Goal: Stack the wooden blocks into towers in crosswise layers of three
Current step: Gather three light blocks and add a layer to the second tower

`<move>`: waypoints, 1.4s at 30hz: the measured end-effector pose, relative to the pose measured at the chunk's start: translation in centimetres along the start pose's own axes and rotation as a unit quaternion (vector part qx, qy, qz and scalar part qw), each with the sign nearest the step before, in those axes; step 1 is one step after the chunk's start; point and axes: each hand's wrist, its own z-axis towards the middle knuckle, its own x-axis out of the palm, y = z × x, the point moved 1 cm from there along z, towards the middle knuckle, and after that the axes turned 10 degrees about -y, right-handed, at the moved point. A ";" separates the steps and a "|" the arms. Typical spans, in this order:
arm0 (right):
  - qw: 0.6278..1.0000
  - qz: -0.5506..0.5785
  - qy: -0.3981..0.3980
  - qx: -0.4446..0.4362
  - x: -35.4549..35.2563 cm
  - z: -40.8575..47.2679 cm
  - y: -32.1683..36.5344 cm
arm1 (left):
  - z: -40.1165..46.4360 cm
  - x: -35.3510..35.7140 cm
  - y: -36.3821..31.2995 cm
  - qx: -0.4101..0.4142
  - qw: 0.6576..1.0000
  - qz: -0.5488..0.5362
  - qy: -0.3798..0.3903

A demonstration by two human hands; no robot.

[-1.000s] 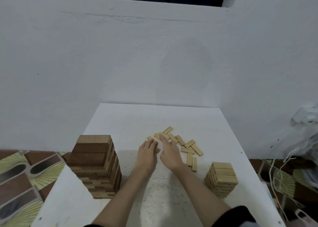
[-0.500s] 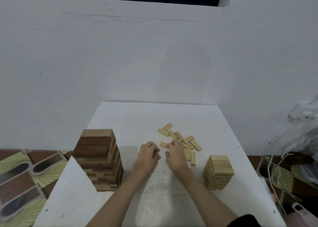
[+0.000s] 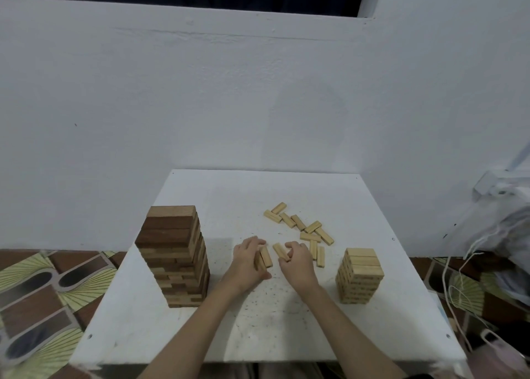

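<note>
Gathering light blocks at frame centre for the next layer.
Left hand (image 3: 249,259) grips two light blocks (image 3: 264,257); right hand (image 3: 295,259) pinches one block (image 3: 280,251). Short light tower (image 3: 359,275) right, loose pile (image 3: 304,226) behind. Next, probably: align three, carry right.

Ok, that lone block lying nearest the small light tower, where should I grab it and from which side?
Pinch the lone block across its two long sides at mid-length, coming straight down from above. It lies flat on the table pointing toward you, with bare table on its tower side; a neighbouring block crowds the other side.
</note>
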 end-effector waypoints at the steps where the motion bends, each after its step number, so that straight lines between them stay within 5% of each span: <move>1: 1.000 0.007 0.006 0.005 -0.1 0.1 0.0 | 0.1 -0.1 0.0 -0.018 1.000 0.005 -0.001; 17: 0.989 0.049 0.123 0.060 -1.3 0.1 0.3 | 0.6 -0.6 -0.1 -0.076 0.996 -0.053 0.001; 27: 0.977 -0.076 0.189 -0.066 -1.6 1.2 1.4 | 1.4 -1.1 -0.1 -0.062 0.996 -0.041 0.054; 42: 0.968 -0.094 0.212 -0.093 -1.8 2.0 2.3 | 2.1 -0.4 -0.1 -0.065 0.996 -0.025 0.060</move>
